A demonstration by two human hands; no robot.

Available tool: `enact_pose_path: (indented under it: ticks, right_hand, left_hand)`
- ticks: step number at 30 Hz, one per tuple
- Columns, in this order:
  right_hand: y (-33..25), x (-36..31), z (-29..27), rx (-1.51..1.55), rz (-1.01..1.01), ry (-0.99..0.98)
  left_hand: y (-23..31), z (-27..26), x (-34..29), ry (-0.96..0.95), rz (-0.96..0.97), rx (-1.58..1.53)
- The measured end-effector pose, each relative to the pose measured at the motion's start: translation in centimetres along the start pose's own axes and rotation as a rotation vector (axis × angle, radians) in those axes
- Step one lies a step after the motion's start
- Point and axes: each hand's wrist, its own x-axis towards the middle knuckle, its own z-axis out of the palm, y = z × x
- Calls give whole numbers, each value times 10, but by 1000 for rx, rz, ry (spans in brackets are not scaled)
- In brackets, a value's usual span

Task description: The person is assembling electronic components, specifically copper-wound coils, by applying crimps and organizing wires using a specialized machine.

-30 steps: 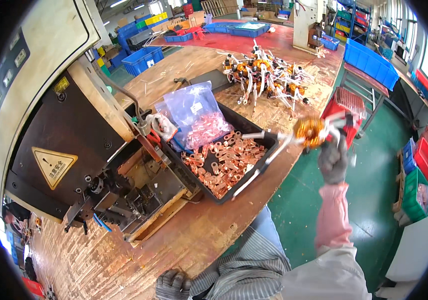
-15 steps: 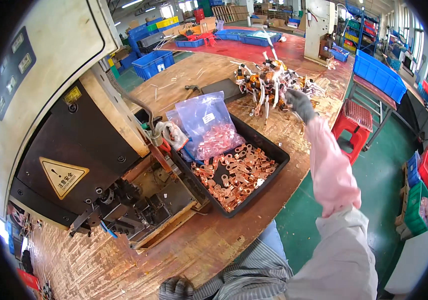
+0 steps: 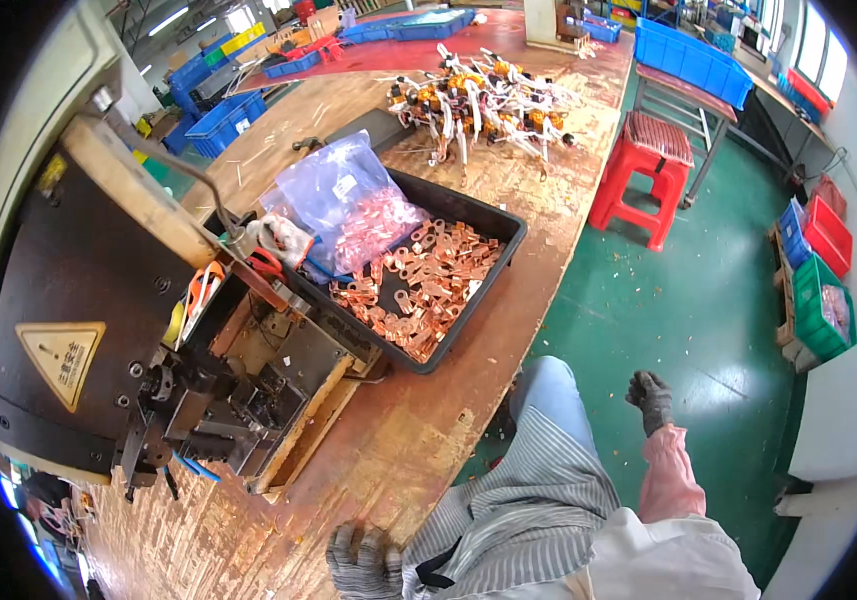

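My right hand [image 3: 652, 398], in a dark grey glove, hangs over the green floor to the right of the table, with its fingers curled in and nothing visible in them. At the table's near edge rests my left hand [image 3: 364, 563] in a grey striped glove, its fingers slightly apart and holding nothing I can see. A black tray [image 3: 509, 243] holds many loose copper cable lugs [image 3: 419, 285] and a clear plastic bag [image 3: 344, 190] with more lugs. Behind the tray lies a heap of cable assemblies [image 3: 479, 105] with white, orange and black parts.
A press machine [image 3: 79, 290] with a yellow warning triangle stands at the left, its tooling [image 3: 249, 400] beside the tray. To the right are a red stool [image 3: 644, 175] and a blue bin [image 3: 694, 65]. Crates [image 3: 819, 310] stand by the right wall.
My right hand has drawn back from the cable heap to beside my lap, off the table. My view has shifted; my left hand stays at the table's near edge.
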Motion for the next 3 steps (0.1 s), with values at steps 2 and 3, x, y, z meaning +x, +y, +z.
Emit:
enact_pose_path:
  ticks: [2,3]
  right_hand:
    - [9,6,-9,40,26,30]
    - [11,14,-11,55,16,26]
  left_hand:
    - [0,3,6,24,-8,-33]
    - [0,6,11,16,-1,-28]
